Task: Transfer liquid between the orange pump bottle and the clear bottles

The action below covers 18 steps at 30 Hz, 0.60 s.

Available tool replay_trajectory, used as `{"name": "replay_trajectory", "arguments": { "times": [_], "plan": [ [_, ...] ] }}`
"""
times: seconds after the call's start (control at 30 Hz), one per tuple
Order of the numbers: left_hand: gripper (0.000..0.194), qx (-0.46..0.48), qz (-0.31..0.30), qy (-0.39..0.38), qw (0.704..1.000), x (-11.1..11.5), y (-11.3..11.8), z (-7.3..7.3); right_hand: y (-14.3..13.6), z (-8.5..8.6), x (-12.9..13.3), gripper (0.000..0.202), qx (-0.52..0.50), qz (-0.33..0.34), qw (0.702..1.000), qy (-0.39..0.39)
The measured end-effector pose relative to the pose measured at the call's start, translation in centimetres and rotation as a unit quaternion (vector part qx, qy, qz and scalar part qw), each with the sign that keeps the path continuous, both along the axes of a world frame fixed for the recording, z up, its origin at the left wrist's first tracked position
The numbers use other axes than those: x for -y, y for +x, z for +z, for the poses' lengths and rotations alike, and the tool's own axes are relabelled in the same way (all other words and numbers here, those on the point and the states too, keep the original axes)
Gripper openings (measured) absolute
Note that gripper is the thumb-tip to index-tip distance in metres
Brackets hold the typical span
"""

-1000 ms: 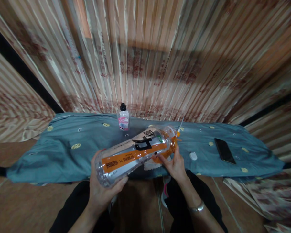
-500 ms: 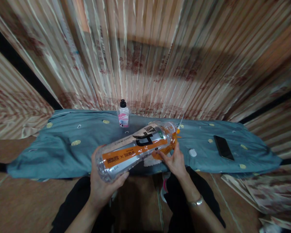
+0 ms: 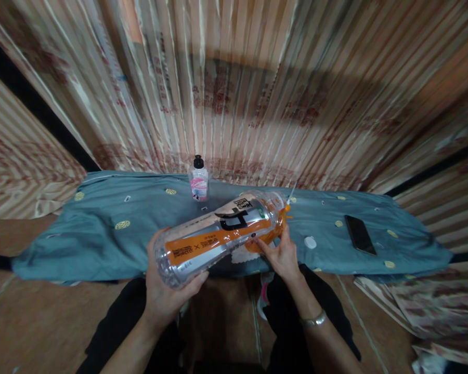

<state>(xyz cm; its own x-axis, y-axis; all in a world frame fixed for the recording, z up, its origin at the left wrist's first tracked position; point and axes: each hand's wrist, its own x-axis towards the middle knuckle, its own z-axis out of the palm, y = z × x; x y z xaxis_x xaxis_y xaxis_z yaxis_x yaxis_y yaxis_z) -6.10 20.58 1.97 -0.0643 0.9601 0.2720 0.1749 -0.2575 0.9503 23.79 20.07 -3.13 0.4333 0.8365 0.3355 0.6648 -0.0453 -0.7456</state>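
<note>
A large clear plastic bottle (image 3: 218, 228) with a silver and orange label lies tilted across both hands, its neck toward the upper right. Round its base my left hand (image 3: 167, 285) is closed. My right hand (image 3: 278, 257) grips a shiny orange object (image 3: 281, 226) beside the neck, partly hidden behind the bottle; its kind cannot be made out. A thin pale rod (image 3: 292, 191) sticks up from the orange part. Under the bottle, a pale scallop-edged piece (image 3: 245, 255) shows on the cloth. Right of my right hand lies a small white round cap (image 3: 310, 242).
A teal patterned cloth (image 3: 97, 244) covers the bench in front of me. On it stand a small clear bottle (image 3: 198, 179) with a black cap and, at right, a black phone (image 3: 359, 235). Pleated curtains (image 3: 234, 93) hang close behind; dark poles (image 3: 39, 104) slope at the sides.
The view has shifted very slightly. Both hands keep their hold, and the large bottle has turned a little, its label rolled slightly.
</note>
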Motion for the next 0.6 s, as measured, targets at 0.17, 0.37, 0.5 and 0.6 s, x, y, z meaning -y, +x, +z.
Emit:
{"name": "replay_trajectory", "arguments": {
  "times": [0.17, 0.37, 0.5, 0.6],
  "plan": [
    [0.097, 0.017, -0.007, -0.005, 1.0, -0.14, 0.11, 0.18, -0.1, 0.11, -0.03, 0.086, -0.02, -0.009, 1.0, -0.01],
    [0.097, -0.001, 0.002, -0.003, 1.0, -0.05, 0.1, 0.14, -0.03, 0.11, -0.1, 0.09, -0.022, -0.016, 0.999, -0.017],
    [0.095, -0.013, -0.001, 0.009, 1.0, -0.06, 0.16, 0.34, 0.0, 0.09, -0.06, 0.087, -0.012, -0.013, 1.0, -0.012],
    [0.096, -0.003, -0.007, 0.002, 1.0, -0.08, 0.21, 0.47, 0.01, 0.01, -0.06, 0.084, -0.008, -0.01, 1.0, -0.006]
  ]
}}
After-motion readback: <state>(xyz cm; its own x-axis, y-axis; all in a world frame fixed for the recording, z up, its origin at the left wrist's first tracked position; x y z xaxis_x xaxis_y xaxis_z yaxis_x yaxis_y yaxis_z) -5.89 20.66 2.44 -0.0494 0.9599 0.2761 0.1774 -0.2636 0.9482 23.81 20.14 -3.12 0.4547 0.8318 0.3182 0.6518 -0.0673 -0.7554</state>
